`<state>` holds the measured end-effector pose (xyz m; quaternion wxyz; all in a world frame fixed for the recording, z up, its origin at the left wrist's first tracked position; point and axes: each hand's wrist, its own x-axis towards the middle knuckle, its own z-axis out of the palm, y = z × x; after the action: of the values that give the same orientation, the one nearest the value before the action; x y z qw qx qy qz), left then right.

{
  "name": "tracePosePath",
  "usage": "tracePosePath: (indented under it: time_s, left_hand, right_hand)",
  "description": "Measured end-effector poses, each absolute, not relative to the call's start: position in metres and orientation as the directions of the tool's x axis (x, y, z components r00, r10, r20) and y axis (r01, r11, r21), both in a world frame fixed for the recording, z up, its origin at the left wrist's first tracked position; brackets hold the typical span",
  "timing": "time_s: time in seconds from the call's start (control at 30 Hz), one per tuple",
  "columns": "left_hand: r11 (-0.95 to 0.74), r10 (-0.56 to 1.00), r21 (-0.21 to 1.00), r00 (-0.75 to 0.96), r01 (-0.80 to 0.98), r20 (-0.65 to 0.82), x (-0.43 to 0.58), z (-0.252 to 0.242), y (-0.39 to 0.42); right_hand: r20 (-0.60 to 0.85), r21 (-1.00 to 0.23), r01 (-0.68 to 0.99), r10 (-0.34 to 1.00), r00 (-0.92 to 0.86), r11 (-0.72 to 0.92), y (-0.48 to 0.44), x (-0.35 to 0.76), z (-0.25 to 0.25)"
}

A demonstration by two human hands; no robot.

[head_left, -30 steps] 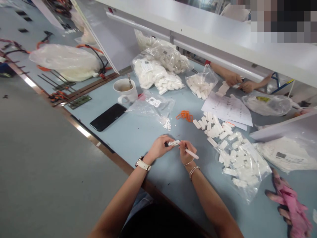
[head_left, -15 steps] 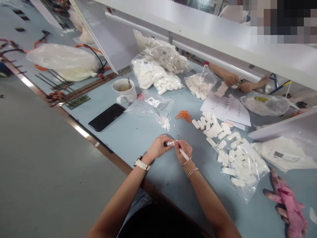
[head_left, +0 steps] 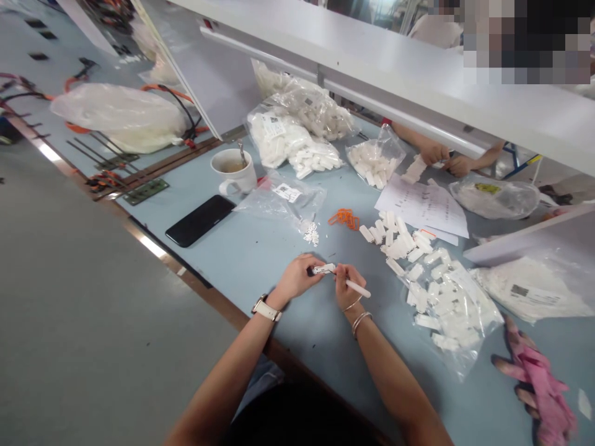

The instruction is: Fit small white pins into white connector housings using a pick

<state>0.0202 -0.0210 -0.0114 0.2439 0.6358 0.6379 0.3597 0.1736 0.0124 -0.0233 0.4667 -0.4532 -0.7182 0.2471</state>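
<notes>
My left hand is closed on a small white plastic connector housing with dark holes along its face. In my right hand is a white pen-like tool, pinched so that its handle sticks out to the right. Its thin dark tip points at the housing's right end; whether it touches I cannot tell. Beyond my hands lie a small heap of tiny white pieces and some orange plastic clips. To the right, loose white housings spread out of a clear bag.
A black phone and a white mug with a spoon stand left. Bags of white parts sit at the back. Printed sheets, another person's hands and a pink glove are to the right. A shelf overhangs the table.
My right hand has shifted a little to the right, and the tool's handle has swung closer to level. More of the housing shows between my hands. My left hand has hardly moved.
</notes>
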Motion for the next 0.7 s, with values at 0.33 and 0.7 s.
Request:
tracePosePath:
  time_s: [0.33,0.7]
  left_hand:
    - [-0.068,0.986,0.767,-0.074,0.638,0.15,0.02,-0.011,-0.022]
    - [-0.06,0.987,0.763,-0.075,0.644,0.142,0.02,-0.009,-0.022]
  right_hand:
    - [0.621,-0.554,0.516,0.738,-0.265,0.653,0.018,0.172,-0.016]
    - [0.588,-0.659,0.448,0.785,-0.193,0.604,0.016,0.172,-0.022]
